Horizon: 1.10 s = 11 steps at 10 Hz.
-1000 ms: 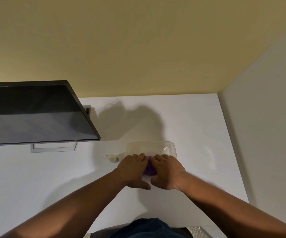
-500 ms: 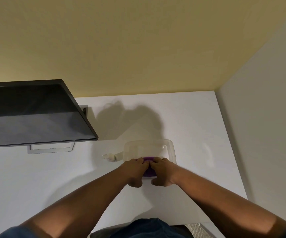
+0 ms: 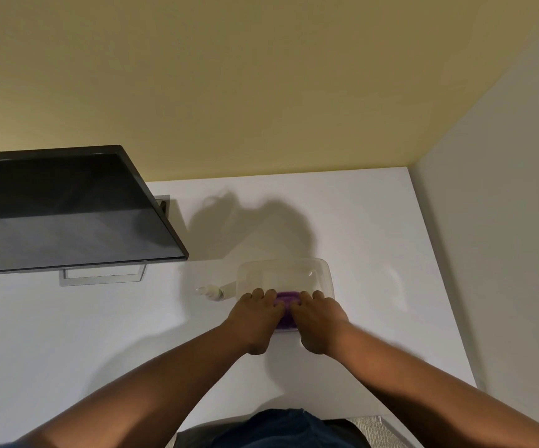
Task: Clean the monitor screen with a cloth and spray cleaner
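Purple folded cloth point(image 3: 285, 302) sits in the near end of a clear rectangular plastic tub point(image 3: 321, 273) on the white desk point(image 3: 374, 227), right of centre. Left hand point(image 3: 256, 318) and right hand point(image 3: 318, 321) lie side by side over it, knuckles up, fingers curled down onto the cloth; both appear to hold it, though the fingertips are hidden. Far half of the tub shows nothing in it.

Small white spray bottle point(image 3: 211, 291) lies on its side just beside the tub's left wall, nozzle pointing left.

Dark flat monitor screen point(image 3: 61, 215) stands at left on a silver frame stand point(image 3: 103, 277), its right edge well apart from the tub. Bare desk between them.

Grey side wall point(image 3: 494, 253) bounds the desk at right, open desk between it and the tub. Yellow back wall point(image 3: 261, 92) runs along the desk's far edge. Near edge lies under the forearms.
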{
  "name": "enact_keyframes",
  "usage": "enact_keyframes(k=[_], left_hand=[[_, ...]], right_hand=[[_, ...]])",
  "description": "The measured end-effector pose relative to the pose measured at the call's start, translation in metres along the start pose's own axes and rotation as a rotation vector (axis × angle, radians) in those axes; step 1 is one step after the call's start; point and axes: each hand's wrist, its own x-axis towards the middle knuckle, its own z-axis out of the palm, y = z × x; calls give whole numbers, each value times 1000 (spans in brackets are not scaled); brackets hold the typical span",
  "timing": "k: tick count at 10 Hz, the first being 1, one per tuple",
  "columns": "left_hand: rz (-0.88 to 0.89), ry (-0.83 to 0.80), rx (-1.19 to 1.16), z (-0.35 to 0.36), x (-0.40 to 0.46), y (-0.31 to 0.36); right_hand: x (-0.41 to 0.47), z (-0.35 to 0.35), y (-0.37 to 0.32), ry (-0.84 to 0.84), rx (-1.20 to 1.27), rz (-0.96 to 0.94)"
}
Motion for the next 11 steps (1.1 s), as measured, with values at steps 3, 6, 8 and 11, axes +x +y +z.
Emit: enact_keyframes(k=[3, 6, 8, 11], left_hand=[[-74, -122, -160, 7, 6, 4], [-39, -60, -31, 16, 12, -3], [-66, -153, -83, 19, 17, -2], [-52, 31, -204, 2, -9, 1]], right_hand=[[1, 6, 1, -34, 104, -34], [-6, 11, 2, 62, 115, 68], [-2, 18, 6, 34, 198, 32], [-10, 13, 3, 100, 187, 6]])
